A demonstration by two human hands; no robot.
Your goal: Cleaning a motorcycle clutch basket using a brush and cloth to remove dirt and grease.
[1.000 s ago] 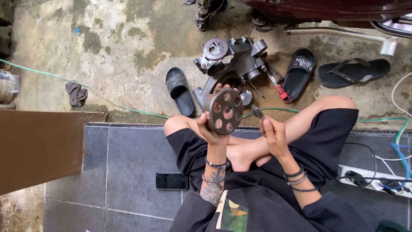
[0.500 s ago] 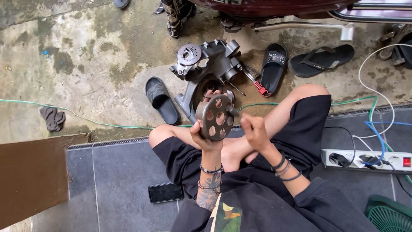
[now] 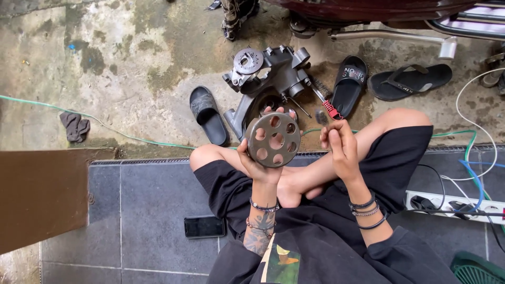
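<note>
**Perforated drum held up over your lap**

Your left hand point(image 3: 259, 160) has its grip closed around the round metal drum point(image 3: 273, 140) with the ring of holes, holding it upright above your crossed legs. Your right hand point(image 3: 341, 144), just right of the drum, pinches a small dark part point(image 3: 321, 117) between its fingertips. Farther off on the concrete floor point(image 3: 131, 63) lie the grey engine casing point(image 3: 273, 71) and a red-handled tool point(image 3: 329, 108). A phone point(image 3: 204, 226) rests on the tiles near your left knee.

Engine casing point(image 3: 268, 79) between two sandals point(image 3: 208, 114).
</note>
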